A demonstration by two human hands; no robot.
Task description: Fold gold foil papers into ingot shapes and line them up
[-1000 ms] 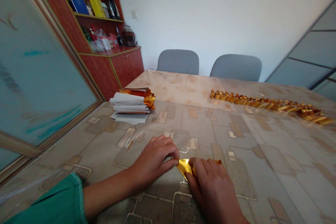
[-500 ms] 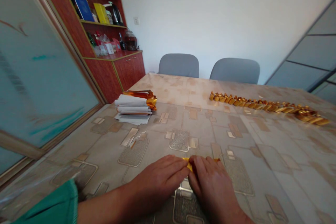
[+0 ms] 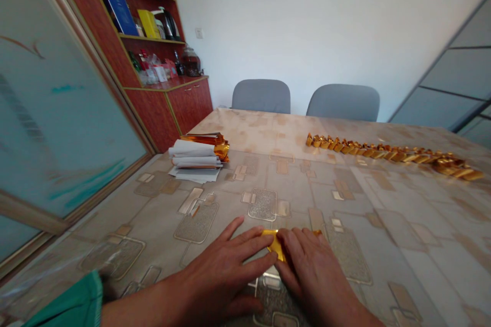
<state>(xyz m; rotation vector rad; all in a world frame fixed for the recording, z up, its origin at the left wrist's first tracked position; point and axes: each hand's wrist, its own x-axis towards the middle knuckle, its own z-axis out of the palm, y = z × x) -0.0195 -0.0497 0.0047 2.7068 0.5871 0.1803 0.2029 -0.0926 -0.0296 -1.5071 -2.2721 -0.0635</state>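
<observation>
A small piece of folded gold foil paper [image 3: 276,248] lies on the table between my hands, its right part covered by my fingers. My right hand [image 3: 312,265] is closed over it, fingers curled together. My left hand [image 3: 226,268] is open, its fingers spread flat; their tips touch the foil's left edge. Farther off at the left sits a stack of white-backed foil sheets [image 3: 194,156], gold at its right end. A long row of folded gold foil pieces [image 3: 383,153] runs along the right side of the table.
The table [image 3: 238,204] has a patterned cover under clear plastic. Two grey chairs [image 3: 261,96] stand at its far side against the white wall. To the left are a red wooden cabinet [image 3: 190,102] with bottles and boxes, and a frosted glass door [image 3: 69,112].
My left hand's fingers have spread and drawn back a little to the left, so more of the gold foil shows. My right hand has stayed on the foil.
</observation>
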